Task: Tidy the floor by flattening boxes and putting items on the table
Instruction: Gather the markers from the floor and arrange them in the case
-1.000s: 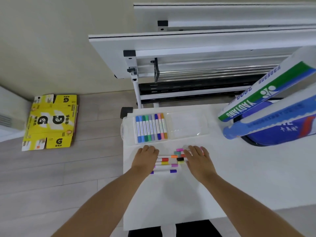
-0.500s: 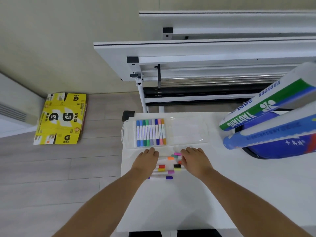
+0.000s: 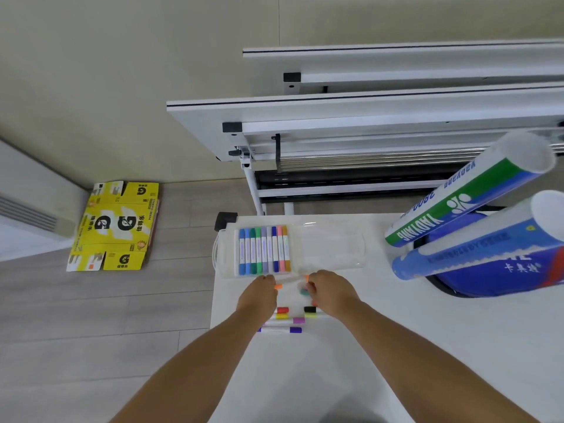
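Observation:
On the white table (image 3: 335, 370) lies a clear marker case (image 3: 332, 251), open, with a row of coloured markers (image 3: 264, 250) in its left half. Just in front of the case, my left hand (image 3: 259, 296) and my right hand (image 3: 331, 293) hold a small bundle of markers (image 3: 293, 286) between them, fingers curled on its ends; orange and green caps show. Several loose markers (image 3: 290, 319) lie on the table below my hands. A flattened yellow box (image 3: 116, 227) lies on the floor at the left, by the wall.
Two shuttlecock tubes, a green-and-white tube (image 3: 457, 198) and a blue tube (image 3: 476, 254), jut over a blue bag (image 3: 488, 285) at the table's right. Folded white tables (image 3: 366, 117) stand behind. A white radiator (image 3: 27, 209) is at the far left.
My hands moved from the loose markers up toward the case and lifted a few markers between them. Fewer markers lie loose on the table. The view shifted.

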Motion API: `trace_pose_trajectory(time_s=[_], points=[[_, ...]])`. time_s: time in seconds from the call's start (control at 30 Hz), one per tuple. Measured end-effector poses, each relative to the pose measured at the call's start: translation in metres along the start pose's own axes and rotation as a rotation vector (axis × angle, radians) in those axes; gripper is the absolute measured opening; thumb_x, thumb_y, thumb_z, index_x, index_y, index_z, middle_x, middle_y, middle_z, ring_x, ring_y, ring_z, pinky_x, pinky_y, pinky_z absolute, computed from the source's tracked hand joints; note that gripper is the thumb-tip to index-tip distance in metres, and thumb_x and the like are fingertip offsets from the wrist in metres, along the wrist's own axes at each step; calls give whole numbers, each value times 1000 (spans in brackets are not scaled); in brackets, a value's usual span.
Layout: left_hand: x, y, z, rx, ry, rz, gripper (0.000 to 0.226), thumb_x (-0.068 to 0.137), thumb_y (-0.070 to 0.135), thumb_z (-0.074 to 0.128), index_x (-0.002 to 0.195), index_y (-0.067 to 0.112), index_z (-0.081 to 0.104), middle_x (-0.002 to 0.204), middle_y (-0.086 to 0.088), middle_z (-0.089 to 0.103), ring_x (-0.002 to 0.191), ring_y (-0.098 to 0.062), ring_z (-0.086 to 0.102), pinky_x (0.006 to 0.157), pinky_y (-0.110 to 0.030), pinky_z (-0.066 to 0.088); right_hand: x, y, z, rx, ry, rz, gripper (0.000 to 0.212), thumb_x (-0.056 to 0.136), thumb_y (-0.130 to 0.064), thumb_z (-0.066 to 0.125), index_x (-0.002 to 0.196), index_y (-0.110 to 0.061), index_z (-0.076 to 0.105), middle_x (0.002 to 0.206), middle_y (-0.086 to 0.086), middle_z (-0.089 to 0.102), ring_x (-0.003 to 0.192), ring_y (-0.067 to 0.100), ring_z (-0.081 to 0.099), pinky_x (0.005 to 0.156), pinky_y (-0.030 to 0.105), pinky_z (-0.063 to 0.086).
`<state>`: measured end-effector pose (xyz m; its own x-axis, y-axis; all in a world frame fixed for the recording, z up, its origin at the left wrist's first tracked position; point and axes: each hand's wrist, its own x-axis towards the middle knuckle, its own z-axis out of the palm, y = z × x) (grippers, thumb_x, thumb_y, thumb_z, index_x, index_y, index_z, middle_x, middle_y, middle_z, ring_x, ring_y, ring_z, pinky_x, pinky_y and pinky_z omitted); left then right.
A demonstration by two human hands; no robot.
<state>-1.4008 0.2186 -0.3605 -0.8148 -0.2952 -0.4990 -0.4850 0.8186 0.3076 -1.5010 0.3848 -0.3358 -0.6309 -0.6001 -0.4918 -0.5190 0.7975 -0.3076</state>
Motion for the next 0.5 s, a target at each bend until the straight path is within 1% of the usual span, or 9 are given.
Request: trace_pose_trajectory(time_s=[0.07,0.13,0.2,0.23,0.3,0.37,0.4,0.47,0.5], points=[[1,1,3,-6,3,16,17,101,31,50,109,20,61,97,1,63,85,-14,61,83,-32,56,-2,1,0,1,-20,13,29,100,-33,40,99,-15,63,99,3,63,90,21,60,70,26,38],[2,3,4,-58,15,29,20,101,32,50,107,20,64,94,1,64,84,-14,62,82,-31,56,-4,2,-2,17,-48,36,28,99,-32,41,93,-17,63,98,3,64,92,22,62,70,26,39],[2,4,2,-120,45,37,20,101,32,51,108,22,66,97,4,65,88,-13,63,84,-28,55,-6,3,-4,76,-86,89,27,96,-31,42,75,-24,56,97,3,65,90,22,62,69,26,41],[2,5,-1,-150,66,42,19,101,33,51,111,24,66,101,5,66,92,-11,63,85,-26,54,-6,4,-5,114,-94,127,29,95,-30,43,69,-26,52,96,3,66,86,21,60,68,26,41],[2,6,-9,-200,118,51,22,101,33,52,116,25,65,107,6,66,96,-10,61,86,-23,52,-2,3,-7,214,-93,205,29,94,-26,43,69,-23,57,92,6,65,81,21,56,67,27,41],[3,9,-20,-230,173,72,22,100,33,54,117,25,65,109,8,65,98,-9,60,85,-20,50,6,-1,-13,407,-85,290,34,95,-27,42,68,-16,59,81,7,64,79,23,57,65,28,41],[4,11,-26,-237,204,92,22,99,33,55,116,24,65,109,9,65,99,-8,60,85,-19,48,11,-4,-17,538,-78,341,39,97,-32,43,68,-13,62,78,7,65,77,24,59,66,28,42],[8,16,-33,-257,230,113,22,99,36,55,113,24,68,105,9,68,96,-7,62,83,-18,49,20,-12,-28,761,-46,441,45,98,-42,44,80,-9,68,83,5,71,71,20,62,70,28,47],[11,18,-35,-262,224,104,22,99,37,55,109,24,69,101,9,69,92,-7,63,81,-18,50,24,-15,-33,852,-24,491,42,98,-44,46,85,-10,68,85,3,72,69,17,62,68,27,48]])
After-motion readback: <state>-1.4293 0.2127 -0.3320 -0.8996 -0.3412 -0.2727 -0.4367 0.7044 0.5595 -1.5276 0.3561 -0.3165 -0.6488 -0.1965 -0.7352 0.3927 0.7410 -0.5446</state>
